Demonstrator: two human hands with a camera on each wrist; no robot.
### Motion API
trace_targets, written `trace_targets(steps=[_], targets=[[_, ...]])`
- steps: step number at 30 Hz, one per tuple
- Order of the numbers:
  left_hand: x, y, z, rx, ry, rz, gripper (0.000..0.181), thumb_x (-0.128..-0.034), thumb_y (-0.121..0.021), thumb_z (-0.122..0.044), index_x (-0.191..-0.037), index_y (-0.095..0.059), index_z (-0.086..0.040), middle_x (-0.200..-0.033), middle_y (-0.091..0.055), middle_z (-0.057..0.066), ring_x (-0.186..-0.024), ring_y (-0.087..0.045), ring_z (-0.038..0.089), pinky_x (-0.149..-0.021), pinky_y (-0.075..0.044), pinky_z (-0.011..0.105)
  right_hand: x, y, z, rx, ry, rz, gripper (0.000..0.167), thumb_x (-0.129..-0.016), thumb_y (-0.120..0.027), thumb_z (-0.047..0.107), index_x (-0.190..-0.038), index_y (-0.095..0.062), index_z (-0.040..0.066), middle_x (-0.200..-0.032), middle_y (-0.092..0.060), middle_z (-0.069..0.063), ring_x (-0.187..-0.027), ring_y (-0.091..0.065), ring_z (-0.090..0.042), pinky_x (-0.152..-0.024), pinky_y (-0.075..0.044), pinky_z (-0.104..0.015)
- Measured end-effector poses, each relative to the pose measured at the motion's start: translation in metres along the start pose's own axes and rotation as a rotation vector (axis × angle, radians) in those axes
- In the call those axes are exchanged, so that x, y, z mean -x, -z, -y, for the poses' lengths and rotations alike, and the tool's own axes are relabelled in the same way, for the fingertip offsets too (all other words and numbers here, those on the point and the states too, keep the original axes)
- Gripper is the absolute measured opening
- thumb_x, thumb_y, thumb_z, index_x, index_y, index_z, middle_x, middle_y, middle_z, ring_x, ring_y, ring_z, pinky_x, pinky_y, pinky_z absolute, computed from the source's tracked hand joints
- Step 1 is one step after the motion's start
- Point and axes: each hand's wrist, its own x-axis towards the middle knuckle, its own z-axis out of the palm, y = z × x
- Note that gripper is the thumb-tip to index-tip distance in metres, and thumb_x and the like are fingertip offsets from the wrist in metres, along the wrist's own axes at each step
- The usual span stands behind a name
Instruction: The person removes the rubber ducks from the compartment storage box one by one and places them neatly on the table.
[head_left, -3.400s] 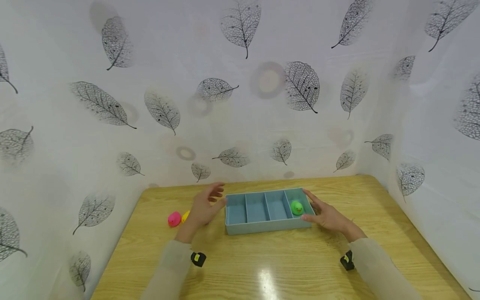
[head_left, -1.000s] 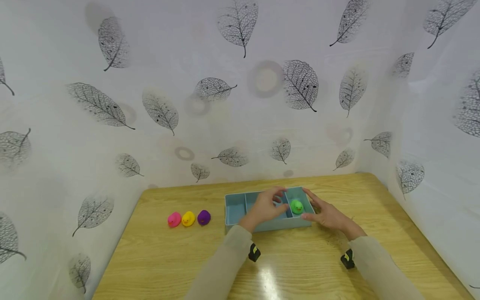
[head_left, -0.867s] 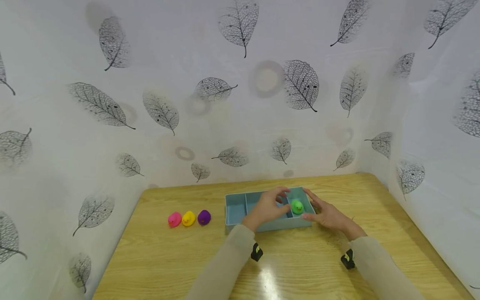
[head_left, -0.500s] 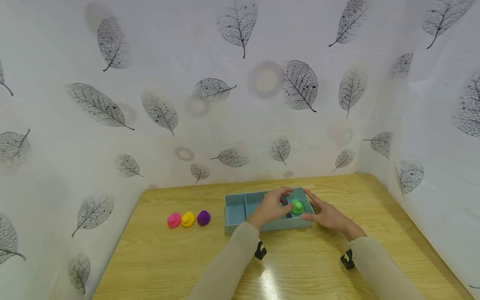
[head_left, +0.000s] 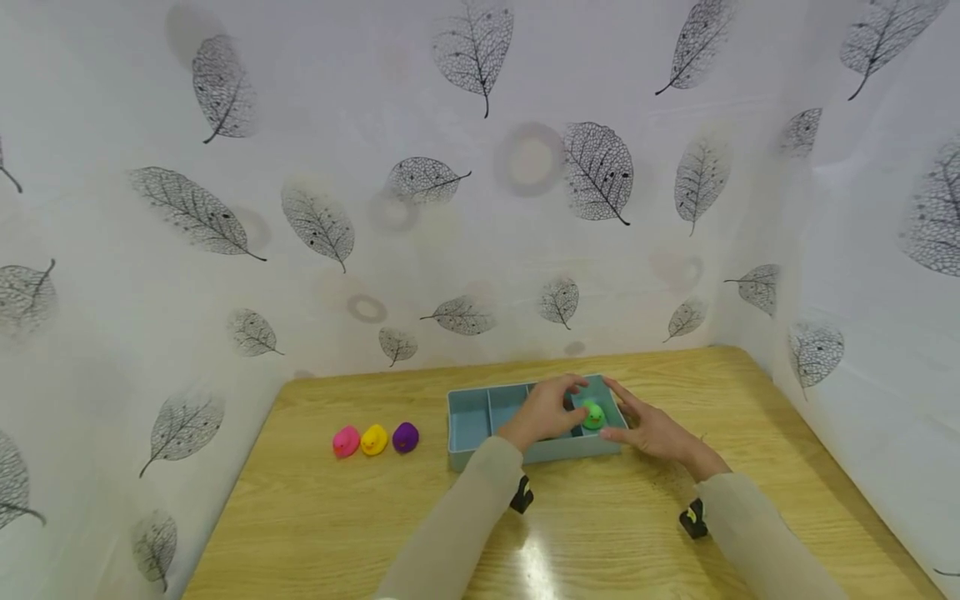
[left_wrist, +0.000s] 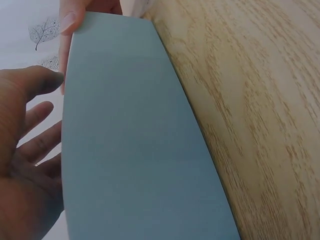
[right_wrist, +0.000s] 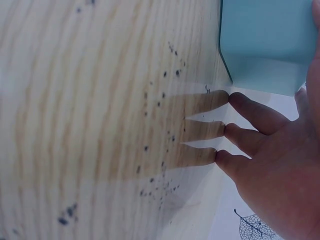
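A pale blue box (head_left: 469, 421) with a row of compartments stands on the table. A green toy duck (head_left: 595, 416) sits in its rightmost compartment. My left hand (head_left: 542, 414) hangs over the box, its fingers loosely bent and the thumb tip close beside the duck; whether it touches cannot be told. In the left wrist view the thumb and fingers (left_wrist: 39, 145) are apart, and the near wall (left_wrist: 120, 125) hides the inside. My right hand (head_left: 652, 429) holds the box's right end, thumb at the front rim, with other fingertips (right_wrist: 231, 161) resting on the table.
Left of the box a pink duck (head_left: 346, 442), a yellow duck (head_left: 374, 439) and a purple duck (head_left: 406, 437) stand in a row on the wooden table (head_left: 315, 525). A leaf-patterned white curtain (head_left: 480, 250) hangs behind and at the sides.
My left hand has moved right, from the box's left end to beside the green duck, uncovering the purple and yellow ducks. My right hand keeps its place at the right end.
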Motion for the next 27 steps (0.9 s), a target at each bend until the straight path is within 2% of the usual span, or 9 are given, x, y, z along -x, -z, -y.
trace_targets(steps=[6,9,13,16,27], targets=[[-0.003,-0.005,0.001,-0.035,0.011,0.016,0.047,-0.1016,-0.07,-0.025,-0.147,-0.06,-0.019,-0.139,-0.068,0.005,-0.092,-0.067,0.01,-0.075,-0.056,0.025,0.0,-0.001,-0.001,-0.012,-0.006,0.006,0.097,-0.101,-0.069,0.045,-0.169,0.001,0.04,-0.163,-0.029,-0.04,-0.149,-0.034,-0.059,-0.109,-0.042,-0.076],[-0.005,-0.009,0.0,-0.079,0.011,0.032,0.048,-0.1011,-0.07,-0.025,-0.147,-0.061,-0.019,-0.141,-0.067,0.002,-0.102,-0.069,0.013,-0.082,-0.058,0.026,0.0,-0.002,-0.002,-0.02,-0.004,0.005,0.097,-0.102,-0.068,0.046,-0.169,0.001,0.041,-0.163,-0.029,-0.04,-0.149,-0.034,-0.059,-0.109,-0.041,-0.076],[-0.008,-0.015,-0.001,-0.137,0.018,0.049,0.048,-0.0993,-0.072,-0.027,-0.146,-0.062,-0.02,-0.144,-0.065,0.002,-0.124,-0.065,0.016,-0.099,-0.057,0.03,0.0,-0.003,-0.004,-0.041,-0.005,0.005,0.095,-0.102,-0.068,0.047,-0.168,0.0,0.044,-0.165,-0.027,-0.039,-0.151,-0.033,-0.058,-0.11,-0.041,-0.076],[-0.01,-0.017,-0.002,-0.154,0.029,0.058,0.049,-0.0979,-0.074,-0.028,-0.145,-0.063,-0.019,-0.145,-0.065,0.003,-0.129,-0.064,0.018,-0.104,-0.055,0.032,-0.001,-0.003,-0.004,-0.051,-0.006,0.011,0.096,-0.102,-0.068,0.046,-0.168,0.0,0.044,-0.166,-0.024,-0.038,-0.152,-0.031,-0.057,-0.11,-0.04,-0.076],[-0.015,-0.021,-0.004,-0.202,0.061,0.083,0.051,-0.0972,-0.076,-0.031,-0.145,-0.063,-0.02,-0.145,-0.065,0.001,-0.129,-0.064,0.018,-0.105,-0.055,0.032,0.0,-0.001,-0.003,-0.04,0.005,0.006,0.097,-0.101,-0.07,0.041,-0.169,-0.001,0.042,-0.165,-0.026,-0.04,-0.151,-0.031,-0.058,-0.109,-0.042,-0.075]])
